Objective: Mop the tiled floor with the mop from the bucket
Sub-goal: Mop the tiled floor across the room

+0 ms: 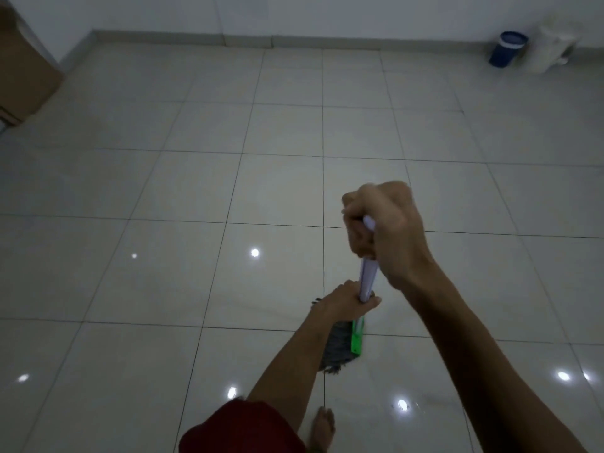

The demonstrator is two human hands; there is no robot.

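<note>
The mop has a pale lilac handle (367,276), a green head frame (357,336) and grey strands (336,346) lying on the glossy tiled floor (196,191) in front of me. My right hand (382,230) grips the top of the handle. My left hand (344,300) grips the handle lower down, just above the green frame. The blue bucket (507,49) stands far off by the back wall at the right.
A white bag-like object (554,49) sits beside the bucket. A brown cardboard box (23,73) stands at the far left by the wall. My bare foot (323,426) is on the floor below the mop. Ceiling lights reflect on the wet tiles.
</note>
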